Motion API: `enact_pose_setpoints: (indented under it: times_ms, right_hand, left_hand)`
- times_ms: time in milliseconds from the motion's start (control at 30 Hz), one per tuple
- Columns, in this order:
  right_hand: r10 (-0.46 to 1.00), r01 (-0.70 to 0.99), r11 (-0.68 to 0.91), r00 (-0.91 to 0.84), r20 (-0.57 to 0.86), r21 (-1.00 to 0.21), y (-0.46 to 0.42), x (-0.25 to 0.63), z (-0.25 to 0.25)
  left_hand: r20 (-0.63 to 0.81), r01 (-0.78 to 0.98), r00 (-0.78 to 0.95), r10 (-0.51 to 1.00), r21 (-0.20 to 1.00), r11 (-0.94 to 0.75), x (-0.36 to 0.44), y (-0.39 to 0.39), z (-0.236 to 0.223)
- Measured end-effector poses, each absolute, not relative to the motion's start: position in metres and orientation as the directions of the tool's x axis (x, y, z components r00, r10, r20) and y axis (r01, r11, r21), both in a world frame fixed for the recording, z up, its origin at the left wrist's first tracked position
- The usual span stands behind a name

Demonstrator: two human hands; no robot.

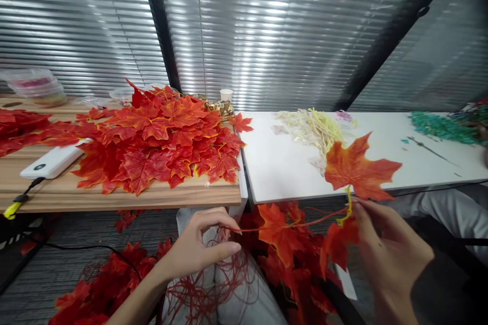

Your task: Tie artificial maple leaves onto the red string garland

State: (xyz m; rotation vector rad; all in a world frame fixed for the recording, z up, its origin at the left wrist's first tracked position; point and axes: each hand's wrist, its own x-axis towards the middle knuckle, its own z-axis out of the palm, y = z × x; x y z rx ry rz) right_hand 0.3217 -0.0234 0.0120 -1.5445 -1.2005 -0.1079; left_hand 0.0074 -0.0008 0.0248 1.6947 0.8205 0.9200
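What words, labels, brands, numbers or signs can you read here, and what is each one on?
No text can be read for certain.
Shiny gold crinkled wrappers: pale marks, too small and blurred to read.
White rectangular device with a cable plugged in: a dark oval spot, no legible characters.

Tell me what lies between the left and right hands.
In the head view, a thin red cord and an orange-red maple-shaped leaf lie between the left hand and right hand.

left hand (196,246) at string (249,230), right hand (392,246) holding leaf (358,170)
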Motion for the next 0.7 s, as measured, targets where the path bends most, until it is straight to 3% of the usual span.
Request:
enact_pose_setpoints:
  times_ms: [333, 433, 567, 700]
  right_hand:
    - [0.874, 0.777, 0.154, 0.181, 0.451, -0.61, -0.026, 0.329, -0.008]
    - [0.863, 0.767, 0.258, 0.091, 0.497, -0.588, -0.028, 0.316, -0.002]
    - [0.798, 0.702, 0.455, -0.047, 0.601, -0.548, -0.033, 0.288, 0.015]
    - [0.8, 0.567, 0.541, -0.118, 0.589, -0.622, -0.03, 0.247, 0.024]
  left_hand:
    - [0.294, 0.084, 0.326, 0.899, 0.938, -0.337, 0.019, -0.001, 0.029]
    - [0.298, 0.059, 0.29, 0.909, 0.943, -0.328, 0.025, -0.002, 0.028]
    - [0.31, 0.184, 0.234, 0.922, 0.917, -0.355, 0.034, -0.003, 0.027]
    - [0.297, 0.258, 0.173, 0.939, 0.907, -0.334, 0.044, -0.006, 0.027]
